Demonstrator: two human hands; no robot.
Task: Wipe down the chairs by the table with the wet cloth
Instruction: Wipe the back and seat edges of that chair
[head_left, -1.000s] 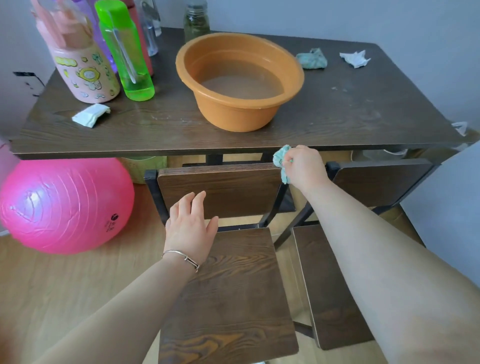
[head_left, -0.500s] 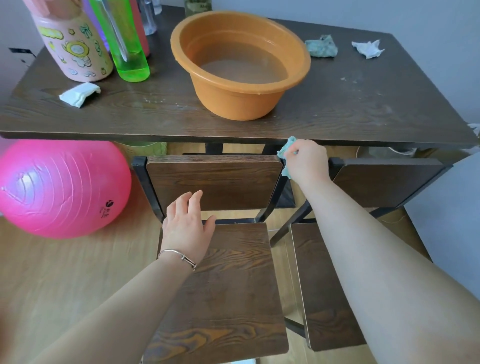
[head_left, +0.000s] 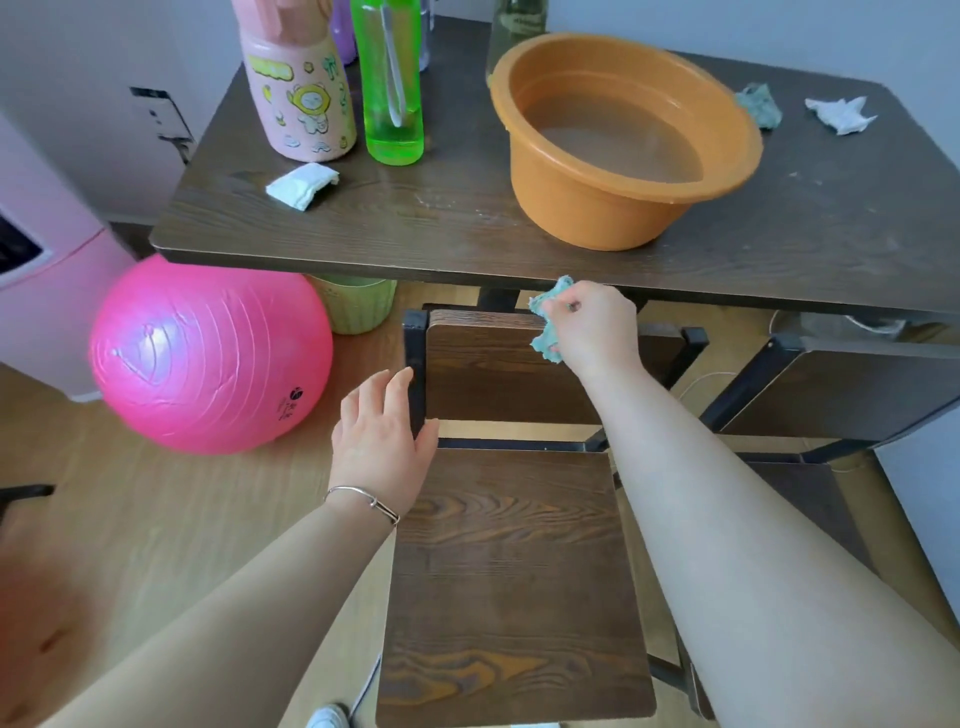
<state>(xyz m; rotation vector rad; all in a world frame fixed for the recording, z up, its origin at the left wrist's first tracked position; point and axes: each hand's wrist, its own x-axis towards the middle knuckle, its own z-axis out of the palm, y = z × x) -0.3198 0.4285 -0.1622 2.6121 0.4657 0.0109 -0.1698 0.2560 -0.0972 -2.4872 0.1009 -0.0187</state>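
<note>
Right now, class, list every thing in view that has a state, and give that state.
wet cloth: bunched, held against the top of the chair backrest
right hand: grip closed on the wet cloth
left hand: fingers straight, at the backrest's left post
orange basin: upright, holding cloudy water
green bottle: upright
spare teal cloth: crumpled on the table
white tissue: crumpled

Crumpled teal cloth (head_left: 543, 343), possibly damp, atop backrest of near chair (head_left: 514, 571), second chair (head_left: 852, 389) beside
</note>
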